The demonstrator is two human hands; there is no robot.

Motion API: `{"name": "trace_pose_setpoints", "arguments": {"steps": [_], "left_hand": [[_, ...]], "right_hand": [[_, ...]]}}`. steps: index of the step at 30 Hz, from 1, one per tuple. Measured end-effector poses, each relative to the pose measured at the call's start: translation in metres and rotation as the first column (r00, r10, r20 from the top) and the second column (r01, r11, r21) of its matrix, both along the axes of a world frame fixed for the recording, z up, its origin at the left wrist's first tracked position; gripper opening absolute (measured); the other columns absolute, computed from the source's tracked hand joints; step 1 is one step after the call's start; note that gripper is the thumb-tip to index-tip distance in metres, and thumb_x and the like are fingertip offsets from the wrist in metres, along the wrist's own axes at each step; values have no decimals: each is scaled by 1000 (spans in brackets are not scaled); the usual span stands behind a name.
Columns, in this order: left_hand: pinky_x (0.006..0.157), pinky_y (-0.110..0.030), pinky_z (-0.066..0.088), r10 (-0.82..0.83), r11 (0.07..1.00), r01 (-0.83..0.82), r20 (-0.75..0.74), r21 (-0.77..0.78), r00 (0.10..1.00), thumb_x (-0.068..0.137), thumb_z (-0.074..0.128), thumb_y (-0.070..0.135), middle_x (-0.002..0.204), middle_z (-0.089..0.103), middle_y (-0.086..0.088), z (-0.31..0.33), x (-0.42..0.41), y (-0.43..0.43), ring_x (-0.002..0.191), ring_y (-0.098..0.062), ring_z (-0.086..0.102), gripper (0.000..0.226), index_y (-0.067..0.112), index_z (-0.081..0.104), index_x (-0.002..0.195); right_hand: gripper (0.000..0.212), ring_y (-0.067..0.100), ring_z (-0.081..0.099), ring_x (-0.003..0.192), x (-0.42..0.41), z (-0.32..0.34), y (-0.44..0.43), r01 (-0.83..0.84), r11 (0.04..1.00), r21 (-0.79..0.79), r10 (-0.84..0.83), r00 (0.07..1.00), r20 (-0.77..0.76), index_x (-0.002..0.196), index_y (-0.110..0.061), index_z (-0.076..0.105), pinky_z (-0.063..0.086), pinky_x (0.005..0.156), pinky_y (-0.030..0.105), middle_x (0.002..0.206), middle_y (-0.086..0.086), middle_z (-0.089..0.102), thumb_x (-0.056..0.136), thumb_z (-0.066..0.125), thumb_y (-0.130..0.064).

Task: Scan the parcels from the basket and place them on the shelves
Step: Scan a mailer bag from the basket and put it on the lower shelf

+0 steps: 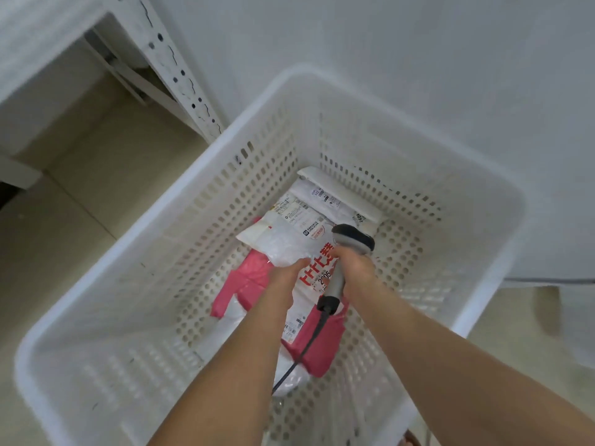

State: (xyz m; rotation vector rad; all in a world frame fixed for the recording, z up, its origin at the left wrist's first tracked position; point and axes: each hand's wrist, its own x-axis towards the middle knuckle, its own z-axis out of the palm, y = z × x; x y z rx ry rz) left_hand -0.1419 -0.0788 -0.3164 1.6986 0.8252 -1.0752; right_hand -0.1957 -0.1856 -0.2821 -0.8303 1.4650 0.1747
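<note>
Both arms reach down into a white perforated basket (167, 226). My left hand (286, 270) grips the near edge of a white plastic parcel (289, 233) with red lettering and a printed label. My right hand (354, 265) holds a grey and black corded barcode scanner (352, 239), its head just above the parcel's right side. Under the white parcel lies a pink parcel (249, 278), and another white labelled parcel (325, 196) rests at the basket's far end.
A white slotted shelf upright (180, 72) and shelf board (35, 37) stand at the upper left over a beige tiled floor (80, 175). A white wall (418, 59) runs behind the basket. The scanner's black cable (302, 352) trails toward me across the pink parcel.
</note>
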Motion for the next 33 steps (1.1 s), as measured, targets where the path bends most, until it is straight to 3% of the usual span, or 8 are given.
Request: {"name": "trace_pose_setpoints", "arguments": {"steps": [5, 8, 11, 14, 17, 25, 30, 33], "left_hand": [[72, -38, 54, 170, 980, -163, 54, -116, 984, 75, 80, 15, 110, 68, -13, -29, 13, -18, 84, -27, 66, 52, 0, 57, 120], [82, -45, 56, 79, 997, -78, 114, -18, 990, 78, 77, 14, 100, 69, -16, -16, 18, -24, 88, -32, 68, 38, -4, 59, 106], [81, -39, 55, 18, 999, -26, 184, 43, 983, 82, 71, 8, 97, 65, -12, 31, 20, -18, 88, -28, 64, 35, -2, 57, 112], [67, -35, 53, -88, 991, 62, 219, 120, 972, 84, 67, 6, 80, 61, -6, 88, 20, 1, 70, -21, 59, 40, 0, 54, 122], [78, -38, 55, -158, 978, 118, 243, 171, 957, 84, 69, 8, 92, 66, -12, 154, 21, 22, 82, -27, 64, 37, 0, 59, 118], [65, -30, 45, -478, 864, 356, 362, 356, 800, 86, 63, 12, 89, 63, -8, 368, 33, 70, 73, -22, 56, 22, 10, 63, 108], [78, -33, 55, -623, 755, 427, 340, 498, 704, 85, 54, 23, 86, 65, -3, 508, 40, 105, 78, -21, 63, 10, 17, 61, 89], [62, -28, 52, -661, 723, 431, 358, 540, 660, 89, 55, 22, 81, 62, -3, 582, 43, 121, 67, -15, 58, 9, 15, 60, 92]], "right_hand": [[14, 27, 64, 69, 9, -24, 1, -5, 999, 43, 4, 999, 32, 84, -1, 59, 58, 81, 48, 73, 12, 63, 82, 69, -11], [13, 22, 60, 60, 7, -13, 0, -5, 999, 46, 3, 999, 40, 86, -1, 58, 58, 74, 44, 70, 11, 61, 84, 68, -8], [14, 24, 63, 73, 7, 18, 0, -23, 1000, -16, 24, 998, 53, 86, -3, 57, 57, 79, 42, 75, 8, 61, 84, 68, -11], [18, 24, 64, 74, 10, 69, 4, -52, 998, -25, 54, 995, 83, 93, -3, 62, 57, 79, 40, 79, 8, 63, 80, 71, -11], [9, 18, 56, 62, 16, 134, 12, -64, 998, -23, 66, 992, 107, 83, -6, 59, 51, 62, 33, 72, 7, 58, 83, 67, -9], [8, 22, 53, 59, 35, 333, 47, -164, 981, -105, 181, 964, 192, 74, -4, 56, 51, 63, 35, 66, 9, 57, 81, 59, -3], [14, 21, 48, 48, 38, 462, 70, -233, 960, -156, 268, 926, 267, 62, -4, 56, 43, 53, 30, 56, 10, 54, 73, 60, 3], [17, 19, 45, 47, 36, 529, 81, -250, 953, -170, 294, 899, 324, 59, -4, 56, 40, 51, 28, 54, 10, 52, 74, 60, 4]]}}
